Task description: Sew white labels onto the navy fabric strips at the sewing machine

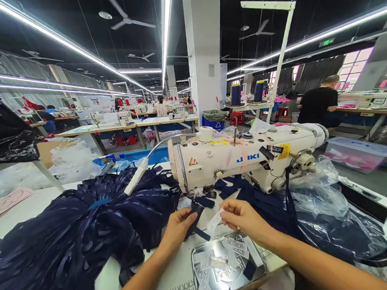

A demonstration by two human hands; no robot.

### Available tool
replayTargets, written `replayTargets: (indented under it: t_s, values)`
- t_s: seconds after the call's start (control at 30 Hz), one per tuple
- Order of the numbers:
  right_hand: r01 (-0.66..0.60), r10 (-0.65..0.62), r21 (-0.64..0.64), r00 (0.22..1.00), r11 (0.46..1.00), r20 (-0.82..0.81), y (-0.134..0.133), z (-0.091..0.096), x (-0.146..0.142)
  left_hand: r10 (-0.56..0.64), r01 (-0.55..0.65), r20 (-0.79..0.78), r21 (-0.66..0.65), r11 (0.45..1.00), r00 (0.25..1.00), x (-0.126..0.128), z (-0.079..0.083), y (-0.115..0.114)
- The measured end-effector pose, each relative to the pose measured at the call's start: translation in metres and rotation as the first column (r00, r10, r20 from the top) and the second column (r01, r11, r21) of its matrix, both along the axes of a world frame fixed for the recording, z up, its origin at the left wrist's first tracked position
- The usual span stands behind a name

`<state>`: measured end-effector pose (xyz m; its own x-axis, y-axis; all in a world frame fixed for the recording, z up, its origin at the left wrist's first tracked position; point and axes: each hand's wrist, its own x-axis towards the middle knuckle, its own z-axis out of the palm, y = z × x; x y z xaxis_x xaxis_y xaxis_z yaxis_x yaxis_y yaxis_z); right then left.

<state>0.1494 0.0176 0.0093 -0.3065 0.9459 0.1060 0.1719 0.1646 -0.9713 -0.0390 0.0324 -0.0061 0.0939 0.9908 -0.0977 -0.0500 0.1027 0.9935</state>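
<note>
My left hand (177,227) is closed, thumb and fingers pinching a dark navy fabric strip (193,221) just below the needle area of a white sewing machine (209,159). Between the fingertips of my right hand (243,218) is a white label (214,223), held close to the strip's right side. Beneath my right hand lies a shiny metal tray (228,276) with several white printed labels (236,246) and a small dark piece in it. A large bundle of navy straps (77,225) spreads over the table on my left.
More navy fabric and clear plastic bags (317,200) lie right of the machine. A bendable lamp (136,176) hangs over the bundle. Two navy thread cones (259,92) stand behind. A black plastic bag (7,129) is at far left. Someone in black (318,104) sits at the right rear.
</note>
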Motion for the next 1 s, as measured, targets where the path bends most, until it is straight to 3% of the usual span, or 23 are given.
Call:
replayTargets:
  t_s: [0.07, 0.17, 0.33, 0.5, 0.63, 0.8, 1.0]
  values:
    - [0.022, -0.027, -0.038, 0.988, 0.999, -0.154, 0.004, -0.002, -0.015, -0.012, 0.012, 0.001, 0.010, 1.000, 1.000, 0.000, 0.001, -0.001]
    - [0.091, -0.077, 0.059, 0.975, 0.994, -0.206, 0.013, -0.009, -0.035, -0.020, 0.021, -0.013, 0.009, 1.000, 1.000, 0.000, 0.002, -0.003]
    - [0.054, -0.050, 0.022, 0.983, 0.998, -0.177, 0.030, -0.017, -0.049, -0.037, 0.038, -0.048, 0.004, 0.999, 0.998, 0.000, 0.005, -0.005]
    - [0.101, -0.089, 0.112, 0.990, 0.989, -0.105, 0.035, -0.021, -0.051, -0.065, 0.066, -0.041, 0.025, 0.998, 0.997, -0.002, 0.003, -0.004]
    - [0.113, -0.103, 0.145, 0.992, 0.983, -0.074, 0.032, -0.024, -0.052, -0.021, 0.020, -0.071, -0.015, 1.000, 0.997, -0.002, 0.001, -0.003]
    - [0.123, -0.122, -0.011, 0.972, 0.992, -0.199, 0.030, -0.024, -0.052, -0.015, 0.014, -0.020, -0.078, 0.997, 1.000, -0.002, 0.002, -0.004]
    - [0.024, -0.071, -0.178, 0.964, 0.984, -0.258, 0.027, -0.015, -0.046, -0.013, 0.012, -0.010, -0.076, 0.997, 1.000, -0.001, 0.006, -0.003]
